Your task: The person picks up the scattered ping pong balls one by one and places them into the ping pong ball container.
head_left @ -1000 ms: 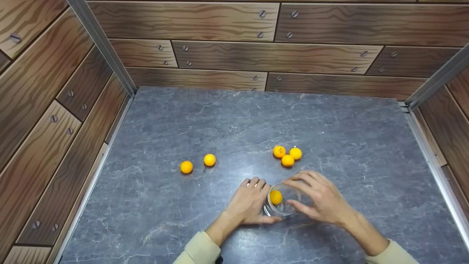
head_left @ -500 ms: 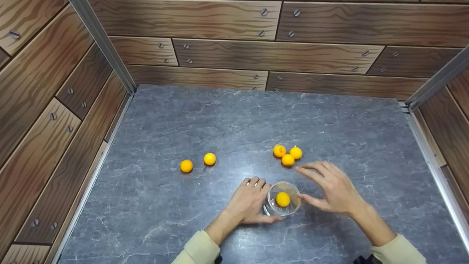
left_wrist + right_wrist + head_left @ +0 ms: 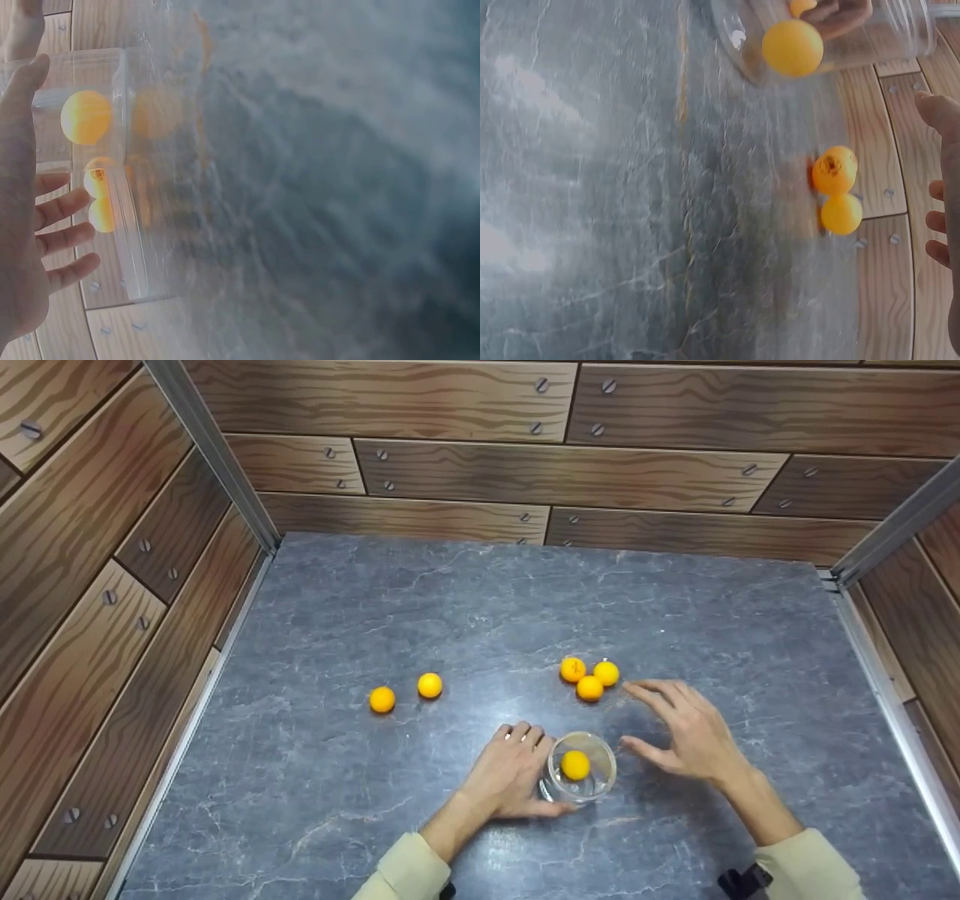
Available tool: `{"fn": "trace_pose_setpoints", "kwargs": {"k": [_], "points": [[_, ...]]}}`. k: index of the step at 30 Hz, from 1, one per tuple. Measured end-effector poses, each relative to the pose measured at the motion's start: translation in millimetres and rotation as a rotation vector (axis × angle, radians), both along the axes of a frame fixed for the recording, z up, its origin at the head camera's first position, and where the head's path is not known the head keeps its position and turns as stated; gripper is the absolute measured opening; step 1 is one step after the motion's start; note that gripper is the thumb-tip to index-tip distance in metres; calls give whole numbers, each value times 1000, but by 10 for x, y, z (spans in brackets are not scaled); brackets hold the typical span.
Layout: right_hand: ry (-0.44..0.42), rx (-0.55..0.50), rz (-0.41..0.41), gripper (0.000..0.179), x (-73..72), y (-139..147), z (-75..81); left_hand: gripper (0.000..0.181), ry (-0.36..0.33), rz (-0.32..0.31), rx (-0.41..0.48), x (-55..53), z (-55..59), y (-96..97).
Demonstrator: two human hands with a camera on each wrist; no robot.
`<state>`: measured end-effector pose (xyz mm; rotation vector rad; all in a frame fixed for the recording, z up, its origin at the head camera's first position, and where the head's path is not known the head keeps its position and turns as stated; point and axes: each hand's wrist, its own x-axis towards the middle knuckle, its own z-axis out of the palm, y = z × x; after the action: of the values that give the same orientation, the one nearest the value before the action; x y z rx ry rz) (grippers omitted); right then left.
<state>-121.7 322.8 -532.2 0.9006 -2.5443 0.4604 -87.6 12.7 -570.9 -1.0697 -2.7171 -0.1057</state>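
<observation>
While the left hand (image 3: 511, 772) is hugging the clear jar (image 3: 613, 767) at 9 o'clock, thumb curving round to 7, the right hand (image 3: 691, 731) is hovering at 2 o'clock, fingers and thumb spread wide, holding nothing. Step in hand, as judged: steadying. Doing it well is probably calling for light, even pressure low on the wall, keeping the base flat.

The jar is standing upright on the grey table (image 3: 337, 780), mouth facing up, axis running vertically, rim to base. Whether it is standing taller than wide, cannot tell. Inside, one orange ball (image 3: 575, 765) is sitting left of centre; being round, it is showing no long axis.

Farther out, three orange balls (image 3: 589, 682) are bunching at 12 o'clock, right fingertips hanging near; a brush could be starting them rolling. A loose ball (image 3: 430, 685) is lying at 10 o'clock, another ball (image 3: 382, 700) near it, farther out. Beyond, a wood-patterned wall (image 3: 570, 472) is closing the far side.
</observation>
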Motion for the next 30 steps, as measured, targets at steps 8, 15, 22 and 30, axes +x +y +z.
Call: {"fn": "trace_pose_setpoints", "kwargs": {"k": [8,15,22,30], "points": [[-40,-29,-68,86,-89,76,-161,90,-19,3,-14,-3,-12,4],[-104,-44,-107,86,-192,103,-283,88,-21,4,6,-9,-23,11],[-144,-38,-134,85,-298,115,-394,89,-18,10,-7,-7,-18,10],[-166,-19,-145,83,-410,102,-460,91,-24,13,-18,2,-23,9]]}}
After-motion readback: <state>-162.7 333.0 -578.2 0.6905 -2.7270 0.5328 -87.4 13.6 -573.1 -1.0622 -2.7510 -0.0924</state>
